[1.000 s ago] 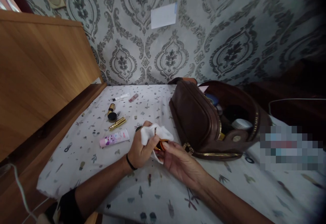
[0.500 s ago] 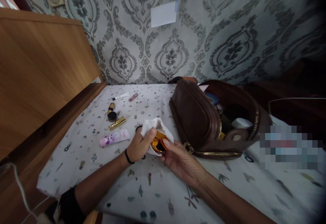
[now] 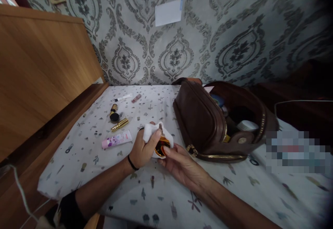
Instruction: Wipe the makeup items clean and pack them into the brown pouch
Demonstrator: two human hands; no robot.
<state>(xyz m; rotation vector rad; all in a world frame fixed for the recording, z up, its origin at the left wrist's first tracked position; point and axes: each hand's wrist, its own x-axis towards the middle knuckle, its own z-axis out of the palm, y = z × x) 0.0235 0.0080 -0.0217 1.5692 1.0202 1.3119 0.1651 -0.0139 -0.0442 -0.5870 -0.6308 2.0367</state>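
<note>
Between my hands is a shiny amber-gold rounded item with a dark middle; its kind is unclear. A white cloth is bunched around it. My left hand is closed on the cloth, its thumb pressing near the item's upper edge. From the other side my right hand grips the item, thumb on its glossy face and fingers beneath. A pink and white tube lies left of my left hand. Close behind it are a gold lipstick-like tube and a round black-lidded pot.
A brown leather bag stands unzipped on the right, with several items inside. Farther back on the patterned cloth cover lie a slim white tube and a small pink item. A wooden panel borders the left side.
Both hands stay together. The amber-gold item and white cloth have shifted and turned slightly, with the right thumb now farther left over the glossy face. The surrounding things lie as before.
</note>
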